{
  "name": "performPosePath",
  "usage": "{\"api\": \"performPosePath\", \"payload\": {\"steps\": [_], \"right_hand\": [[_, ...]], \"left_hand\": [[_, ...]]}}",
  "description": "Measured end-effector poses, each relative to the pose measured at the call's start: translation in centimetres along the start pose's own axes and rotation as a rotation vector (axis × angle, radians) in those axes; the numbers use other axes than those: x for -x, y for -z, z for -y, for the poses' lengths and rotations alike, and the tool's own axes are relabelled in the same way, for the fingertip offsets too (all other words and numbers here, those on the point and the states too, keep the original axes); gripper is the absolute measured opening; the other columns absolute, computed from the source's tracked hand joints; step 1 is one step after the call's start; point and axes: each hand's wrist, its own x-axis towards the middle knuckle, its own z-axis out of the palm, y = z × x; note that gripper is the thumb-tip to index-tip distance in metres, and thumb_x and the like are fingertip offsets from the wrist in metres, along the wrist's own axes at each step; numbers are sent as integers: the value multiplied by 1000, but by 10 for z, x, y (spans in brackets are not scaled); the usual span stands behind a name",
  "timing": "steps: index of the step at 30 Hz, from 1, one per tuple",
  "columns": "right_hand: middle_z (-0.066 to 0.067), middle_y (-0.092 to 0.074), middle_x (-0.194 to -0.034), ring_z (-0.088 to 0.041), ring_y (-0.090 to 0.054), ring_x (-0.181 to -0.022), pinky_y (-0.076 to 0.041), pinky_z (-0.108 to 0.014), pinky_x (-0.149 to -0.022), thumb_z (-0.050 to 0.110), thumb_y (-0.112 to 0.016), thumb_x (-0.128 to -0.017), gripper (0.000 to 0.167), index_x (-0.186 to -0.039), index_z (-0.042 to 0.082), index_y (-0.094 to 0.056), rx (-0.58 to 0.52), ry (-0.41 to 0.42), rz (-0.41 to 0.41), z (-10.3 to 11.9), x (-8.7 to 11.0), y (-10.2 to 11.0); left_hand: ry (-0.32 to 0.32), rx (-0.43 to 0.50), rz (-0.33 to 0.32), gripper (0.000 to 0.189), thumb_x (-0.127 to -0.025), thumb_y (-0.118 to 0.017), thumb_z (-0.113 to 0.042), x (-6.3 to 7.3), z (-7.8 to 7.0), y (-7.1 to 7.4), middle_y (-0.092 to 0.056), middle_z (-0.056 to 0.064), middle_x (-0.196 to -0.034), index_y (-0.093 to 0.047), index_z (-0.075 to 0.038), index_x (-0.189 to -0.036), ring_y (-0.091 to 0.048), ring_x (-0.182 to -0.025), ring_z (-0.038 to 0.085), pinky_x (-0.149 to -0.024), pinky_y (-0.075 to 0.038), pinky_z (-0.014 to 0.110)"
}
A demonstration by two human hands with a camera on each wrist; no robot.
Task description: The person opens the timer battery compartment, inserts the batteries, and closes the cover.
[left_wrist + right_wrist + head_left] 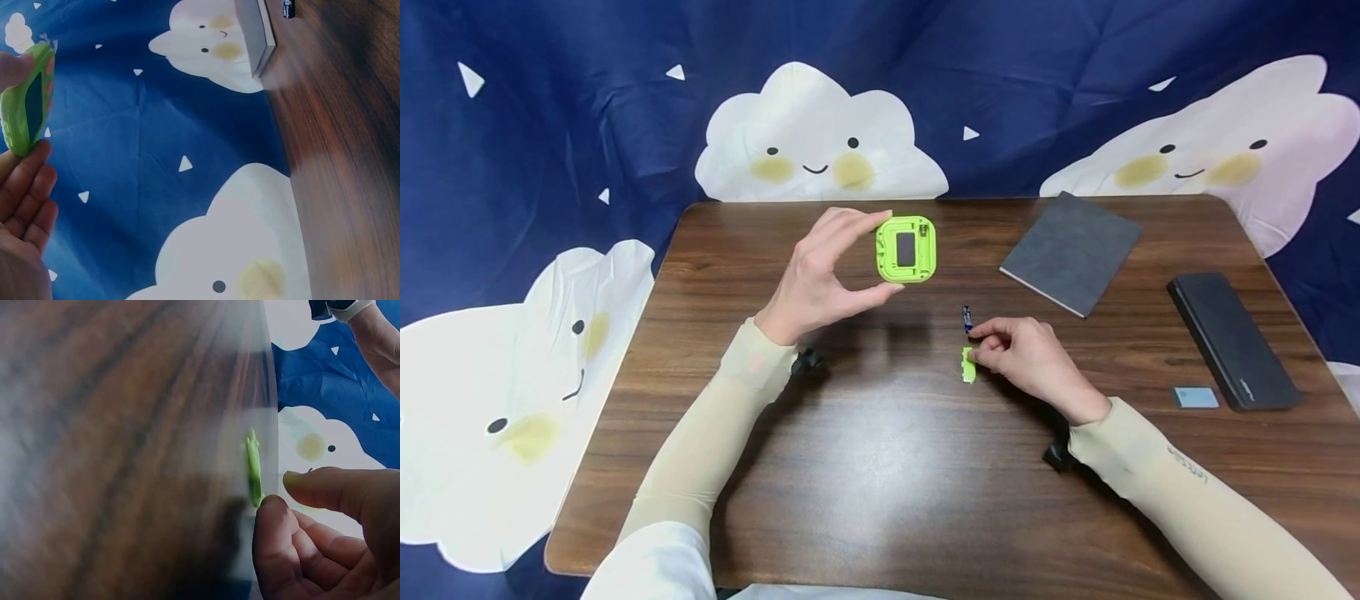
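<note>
My left hand (820, 271) holds up a small lime-green digital timer (927, 258) between thumb and fingers, its back towards the head camera with the battery slot uncovered. In the left wrist view the timer (19, 119) shows a dark screen and reddish buttons along one side. My right hand (1026, 358) is low over the table, thumb and index finger apart. Its fingertips are beside a small blue battery (967, 318) and a green battery cover (968, 367), both lying on the wood. Whether the fingertips touch either one is hard to tell.
A grey notebook (1071, 254) lies at the back right of the brown table (850, 500). Further right are a long black case (1234, 342) and a small light-blue box (1196, 397). A blue cloth (1000, 50) with clouds hangs behind the table.
</note>
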Motion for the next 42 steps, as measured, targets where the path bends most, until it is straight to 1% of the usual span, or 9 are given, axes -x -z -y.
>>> {"api": "performPosePath", "payload": {"steps": [5,9,12,15,21,24,29,37,42], "right_hand": [[4,-74,-88,-10,-63,-80,-45,-19,-74,19,-80,-98,22,-119,12,-84,18,36,-31,-1,-8,8],[2,-73,-90,-14,-64,-83,-47,-20,-74,19,-80,-98,23,-120,11,-82,41,53,-7,-4,-17,12],[1,-75,-92,-15,-68,-85,-50,-20,-77,19,-83,-97,28,-123,8,-81,54,68,11,-7,-23,13],[-1,-77,-93,-15,-70,-86,-52,-20,-79,18,-84,-96,32,-126,5,-80,67,87,7,-8,-30,14],[-3,-76,-97,-16,-69,-88,-52,-26,-83,18,-86,-95,40,-131,4,-78,95,98,16,-11,-40,15],[-4,-75,-98,-17,-69,-90,-51,-28,-85,18,-88,-93,44,-134,3,-77,102,106,26,-13,-43,14],[-4,-74,-99,-17,-67,-92,-50,-25,-83,18,-89,-92,48,-136,3,-76,102,115,51,-15,-47,14],[-4,-74,-96,-17,-67,-89,-51,-28,-82,17,-90,-91,46,-133,3,-78,137,140,57,-13,-52,12],[-3,-75,-95,-16,-67,-88,-51,-29,-81,17,-90,-91,44,-132,4,-78,146,137,61,-12,-53,12]], "left_hand": [[4,5,-1,78,-79,-101,-20,-1,0,0,-78,14,-130,-69,0,-147,-68,-122,29,-111,-57,38],[2,10,0,78,-79,-101,-20,-1,0,-1,-78,14,-130,-69,0,-148,-67,-122,29,-112,-56,38],[-3,9,-1,78,-80,-101,-21,-2,0,-1,-78,15,-130,-69,1,-148,-67,-123,29,-112,-56,38],[-4,10,-5,79,-79,-101,-21,-2,-1,-1,-78,15,-130,-69,1,-148,-67,-123,30,-113,-56,38],[-4,26,-7,78,-79,-102,-19,-3,-2,-2,-78,15,-130,-69,1,-147,-67,-123,30,-113,-56,38],[-9,22,-1,78,-79,-101,-20,-4,-1,-2,-78,15,-131,-69,0,-147,-67,-123,30,-114,-56,39],[-21,5,7,76,-81,-100,-21,-3,0,-1,-78,15,-131,-69,2,-147,-67,-123,29,-112,-56,38],[-20,-4,11,77,-81,-100,-21,-3,-1,0,-78,15,-131,-68,2,-148,-67,-123,30,-112,-57,37],[-22,-4,10,77,-81,-100,-21,-2,-1,0,-78,16,-130,-68,3,-147,-68,-122,30,-112,-57,38]]}}
